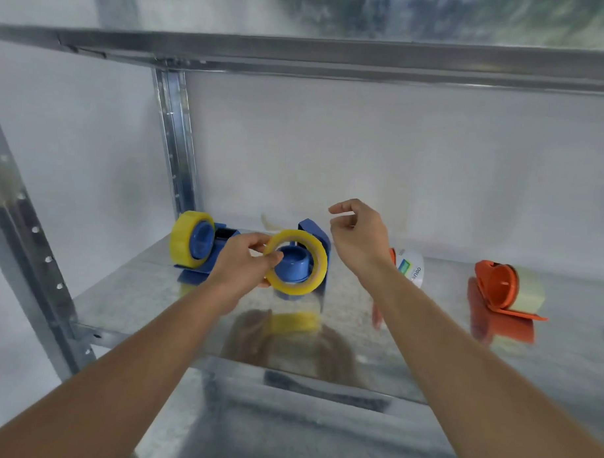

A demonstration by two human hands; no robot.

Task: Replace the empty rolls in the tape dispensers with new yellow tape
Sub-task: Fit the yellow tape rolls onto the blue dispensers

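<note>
Yellow tape (297, 263), one roll of it, is in the left hand (243, 264). The fingers (270, 258) pinch the left side of the ring, the thumb on the near face and the fingertips inside the hole. The roll is upright and sits around the round blue hub of the middle blue dispenser (301, 259), which stands on the metal shelf (375, 334). I cannot tell if the roll is pushed fully onto the hub.

The right hand (357, 232) is in the air, just right of this dispenser and a little above it. Its fingers are loosely curled and hold nothing, and they touch nothing.

To the left, near the metal post (175, 135) of the rack, a second blue dispenser (204, 249) stands with a full yellow roll (184, 240) already on it. It is near the left hand but apart from it.

To the right, the right forearm (427, 322) crosses in front of a white roll with a printed label (412, 268), so only part of this roll shows, with a bit of orange beside it. Further right, well apart from the hands, an orange dispenser (497, 287) lies on the shelf with a pale yellowish roll (529, 291) in it.

The shiny shelf surface shows blurred reflections of the arms and the tape. Another shelf beam (334, 57) runs across above, and behind it all there is a white wall (364, 155).
</note>
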